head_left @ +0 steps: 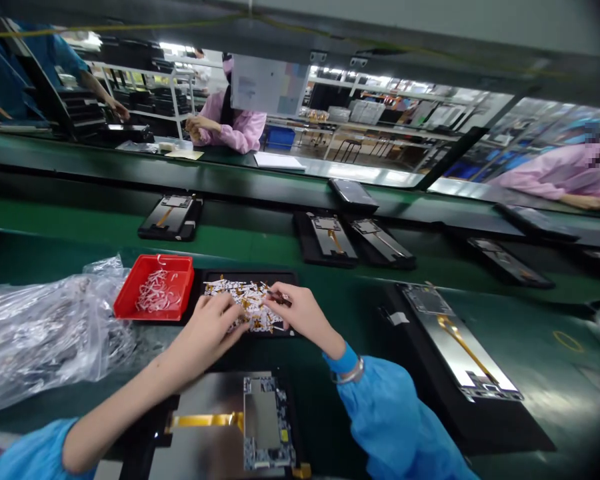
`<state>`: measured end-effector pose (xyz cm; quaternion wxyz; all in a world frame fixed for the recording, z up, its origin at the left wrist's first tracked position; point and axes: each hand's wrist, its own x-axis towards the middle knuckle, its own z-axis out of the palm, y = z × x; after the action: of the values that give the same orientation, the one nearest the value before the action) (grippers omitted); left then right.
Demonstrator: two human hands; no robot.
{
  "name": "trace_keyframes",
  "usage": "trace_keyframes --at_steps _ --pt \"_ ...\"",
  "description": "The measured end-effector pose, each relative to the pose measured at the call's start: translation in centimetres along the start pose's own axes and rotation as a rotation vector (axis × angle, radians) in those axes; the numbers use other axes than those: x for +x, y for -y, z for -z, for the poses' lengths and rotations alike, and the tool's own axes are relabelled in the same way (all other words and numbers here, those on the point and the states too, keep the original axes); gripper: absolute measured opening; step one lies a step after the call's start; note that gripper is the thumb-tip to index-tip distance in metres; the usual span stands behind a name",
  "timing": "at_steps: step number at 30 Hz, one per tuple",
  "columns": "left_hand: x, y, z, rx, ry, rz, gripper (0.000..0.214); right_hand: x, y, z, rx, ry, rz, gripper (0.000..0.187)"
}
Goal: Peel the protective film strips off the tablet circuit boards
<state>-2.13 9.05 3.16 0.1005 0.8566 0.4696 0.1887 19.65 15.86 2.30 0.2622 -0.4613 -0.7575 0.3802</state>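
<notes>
One flat black tray [250, 275] of tangled white-and-gold ribbon strips [237, 300] lies on the green counter [545, 333], the left hand [207, 331] curled onto the pile, its grip unclear to me, the right hand [300, 313] pinching a thin dark item [279, 298] I can't make out.

Ahead of you: green assembly-line bench [130, 167] w/ glass partition [395, 133] above, co-worker in pink smock [235, 123] past it. Further back, white metal shelving [145, 93] w/ black trays [167, 100], blue bin [279, 137], stool [347, 152]. Bright ceiling lights [175, 48]; grey beam [380, 47] along top.
</notes>
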Motion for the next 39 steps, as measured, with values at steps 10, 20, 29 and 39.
trace_keyframes --at_steps 10,20,29,39 --pt "3.7 1.3 -0.3 -0.191 -0.026 -0.043 0.013 -1.6 1.1 -0.5 0.068 -0.046 0.158 0.009" --pt "1.6 1.8 0.0 -0.665 -0.146 0.235 0.028 -1.5 1.0 -2.1 0.502 -0.089 0.000 0.038" --pt "0.0 -0.8 -1.4 -0.835 -0.135 0.329 0.034 -3.5 2.2 -5.3 0.369 -0.287 0.267 0.011" --pt "-3.4 4.5 6.3 0.047 -0.353 0.488 0.034 -7.7 0.7 -2.7 0.255 -0.085 0.167 0.012"
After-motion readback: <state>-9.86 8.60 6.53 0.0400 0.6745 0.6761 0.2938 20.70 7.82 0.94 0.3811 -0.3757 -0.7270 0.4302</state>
